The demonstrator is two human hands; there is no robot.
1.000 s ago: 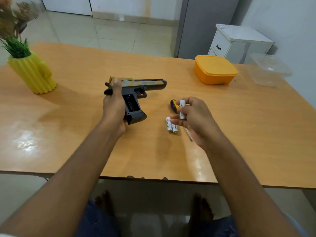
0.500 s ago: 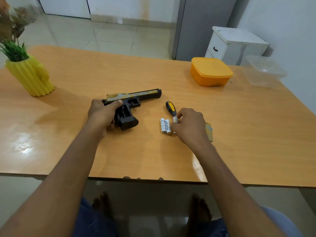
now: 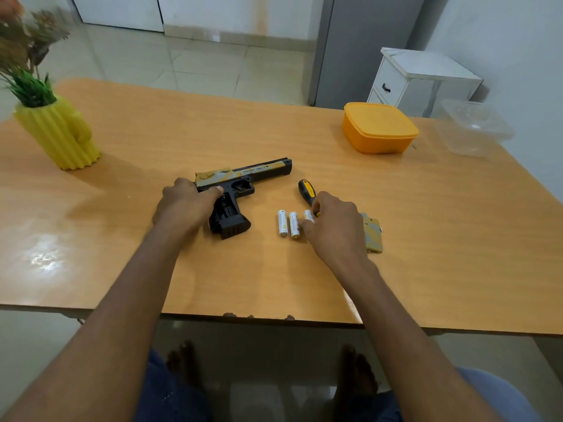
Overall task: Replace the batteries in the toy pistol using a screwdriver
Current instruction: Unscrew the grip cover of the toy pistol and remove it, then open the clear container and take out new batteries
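Head view: pistol (image 3: 243,178) is lying mid-table (image 3: 457,239), left hand (image 3: 185,205) gripping it, grip compartment open. Right hand (image 3: 335,226) is pinching third battery (image 3: 308,215) beside two batteries (image 3: 288,223); screwdriver (image 3: 307,191), cover (image 3: 373,236) near. Refitting seemingly remaining.

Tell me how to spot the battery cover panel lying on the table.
Start at the wooden table and find the right hand beside three white batteries. Just right of that hand, partly hidden by it, lies the cover panel: flat, grey and yellow, unlike the round batteries.
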